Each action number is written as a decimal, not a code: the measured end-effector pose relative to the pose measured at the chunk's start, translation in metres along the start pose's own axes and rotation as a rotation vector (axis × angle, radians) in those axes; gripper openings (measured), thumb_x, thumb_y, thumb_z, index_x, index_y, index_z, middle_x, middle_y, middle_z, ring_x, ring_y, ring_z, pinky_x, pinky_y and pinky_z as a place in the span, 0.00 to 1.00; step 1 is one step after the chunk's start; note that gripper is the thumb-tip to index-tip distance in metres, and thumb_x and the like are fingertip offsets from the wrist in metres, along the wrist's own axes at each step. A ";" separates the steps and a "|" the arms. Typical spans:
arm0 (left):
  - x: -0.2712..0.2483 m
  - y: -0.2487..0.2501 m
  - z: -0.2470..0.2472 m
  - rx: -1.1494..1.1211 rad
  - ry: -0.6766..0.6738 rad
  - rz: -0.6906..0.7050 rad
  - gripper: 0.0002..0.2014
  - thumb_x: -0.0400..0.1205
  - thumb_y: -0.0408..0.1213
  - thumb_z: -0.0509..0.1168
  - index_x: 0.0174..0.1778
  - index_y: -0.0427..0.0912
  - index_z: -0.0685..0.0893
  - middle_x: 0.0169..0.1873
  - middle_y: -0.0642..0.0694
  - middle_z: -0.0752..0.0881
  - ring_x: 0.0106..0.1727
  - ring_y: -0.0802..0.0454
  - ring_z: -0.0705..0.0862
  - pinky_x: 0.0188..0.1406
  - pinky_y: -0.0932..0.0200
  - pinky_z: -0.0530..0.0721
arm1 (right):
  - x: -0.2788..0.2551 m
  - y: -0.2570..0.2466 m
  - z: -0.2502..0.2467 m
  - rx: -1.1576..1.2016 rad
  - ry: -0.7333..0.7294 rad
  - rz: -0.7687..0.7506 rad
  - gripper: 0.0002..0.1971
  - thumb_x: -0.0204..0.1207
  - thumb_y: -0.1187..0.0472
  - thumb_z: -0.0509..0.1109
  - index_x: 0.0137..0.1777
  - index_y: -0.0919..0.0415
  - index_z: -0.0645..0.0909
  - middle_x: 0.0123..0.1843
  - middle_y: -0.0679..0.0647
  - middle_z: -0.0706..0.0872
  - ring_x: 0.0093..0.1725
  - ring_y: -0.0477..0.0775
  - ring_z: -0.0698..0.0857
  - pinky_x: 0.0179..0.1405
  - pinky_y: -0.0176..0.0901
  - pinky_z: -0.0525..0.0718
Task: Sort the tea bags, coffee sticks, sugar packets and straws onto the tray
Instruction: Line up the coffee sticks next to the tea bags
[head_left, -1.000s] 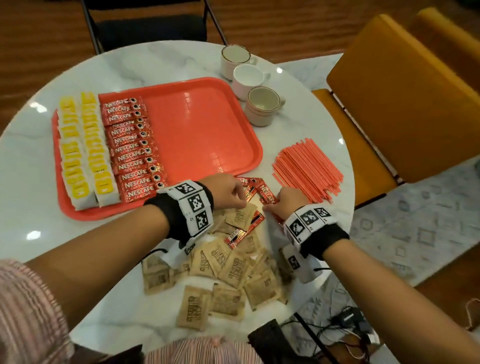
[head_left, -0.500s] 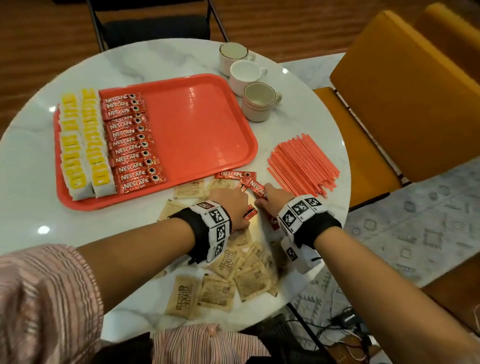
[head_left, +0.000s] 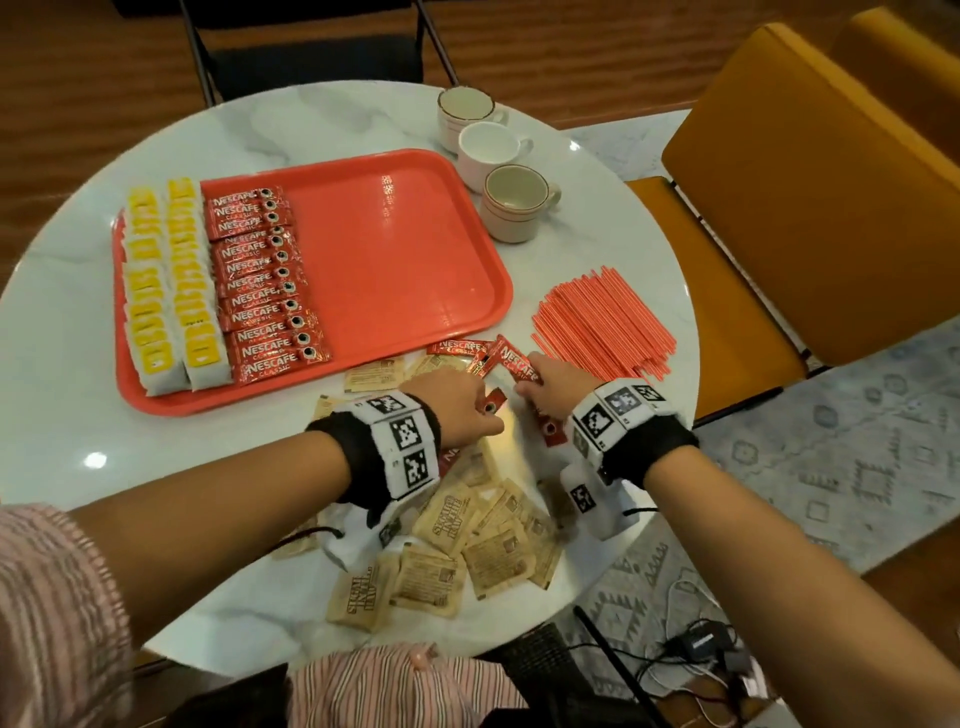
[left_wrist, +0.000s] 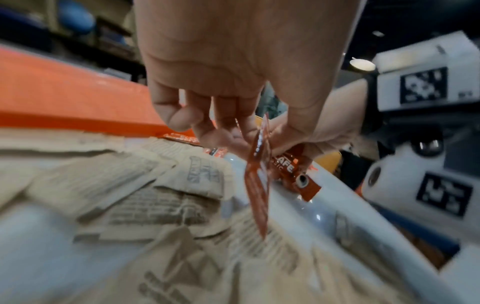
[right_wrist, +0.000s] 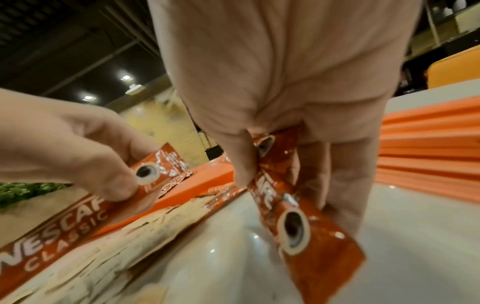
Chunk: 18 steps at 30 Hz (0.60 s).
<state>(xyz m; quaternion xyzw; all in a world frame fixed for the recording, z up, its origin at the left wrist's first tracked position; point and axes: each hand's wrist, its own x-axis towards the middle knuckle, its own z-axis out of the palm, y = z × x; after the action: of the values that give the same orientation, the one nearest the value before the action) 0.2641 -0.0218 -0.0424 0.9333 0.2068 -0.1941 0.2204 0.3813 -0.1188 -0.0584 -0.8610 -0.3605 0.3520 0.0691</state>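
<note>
- Since the earlier frame both hands have risen a little off the table (head_left: 597, 260), each lifting a red coffee stick; the loose sticks beyond them have not shifted.
- The left hand (head_left: 457, 410) has thumb and fingers curled in a pinch on a coffee stick (left_wrist: 257, 181), which hangs nearly on edge, its long axis running near to far.
- The right hand (head_left: 550, 389) has its thumb clamped over two sticks (right_wrist: 283, 197) stacked in its curled fingers, their long axis also running near to far.
- The two hands sit just beside each other, near of the tray (head_left: 415, 260) and left of the straws (head_left: 608, 322).
- The tray row of sticks (head_left: 265, 280) lies far and to the left, each stick with its long axis running left to right; held sticks would need roughly a quarter turn to match.
- The left hand is nearer that row.
- More loose sticks (head_left: 467, 349) lie just far of the hands; sugar packets (head_left: 447, 525) are strewn near and under the wrists; tea bags (head_left: 171, 280) fill the tray's left edge.
</note>
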 end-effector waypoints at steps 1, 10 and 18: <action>-0.001 -0.004 -0.004 -0.090 0.001 -0.024 0.12 0.78 0.51 0.63 0.37 0.45 0.75 0.30 0.52 0.76 0.33 0.54 0.75 0.28 0.61 0.70 | 0.001 -0.001 -0.005 0.056 0.020 -0.026 0.13 0.83 0.59 0.58 0.64 0.64 0.70 0.49 0.58 0.83 0.43 0.54 0.82 0.40 0.40 0.80; -0.007 -0.038 -0.042 -0.807 -0.026 -0.134 0.11 0.87 0.36 0.52 0.38 0.42 0.71 0.18 0.51 0.83 0.18 0.63 0.79 0.19 0.70 0.77 | 0.032 -0.030 -0.027 -0.021 -0.019 -0.209 0.18 0.75 0.57 0.71 0.63 0.62 0.76 0.57 0.56 0.84 0.57 0.56 0.81 0.51 0.37 0.71; -0.012 -0.069 -0.039 -0.973 -0.057 -0.189 0.07 0.85 0.36 0.57 0.42 0.47 0.67 0.24 0.50 0.69 0.17 0.60 0.69 0.16 0.65 0.71 | 0.042 -0.033 -0.025 -0.145 -0.084 -0.123 0.30 0.67 0.58 0.78 0.68 0.61 0.74 0.63 0.56 0.83 0.59 0.57 0.82 0.53 0.40 0.77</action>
<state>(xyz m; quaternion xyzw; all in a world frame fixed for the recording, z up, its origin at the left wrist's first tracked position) 0.2317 0.0499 -0.0275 0.6935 0.3511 -0.1198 0.6175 0.3993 -0.0632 -0.0502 -0.8245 -0.4397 0.3559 0.0126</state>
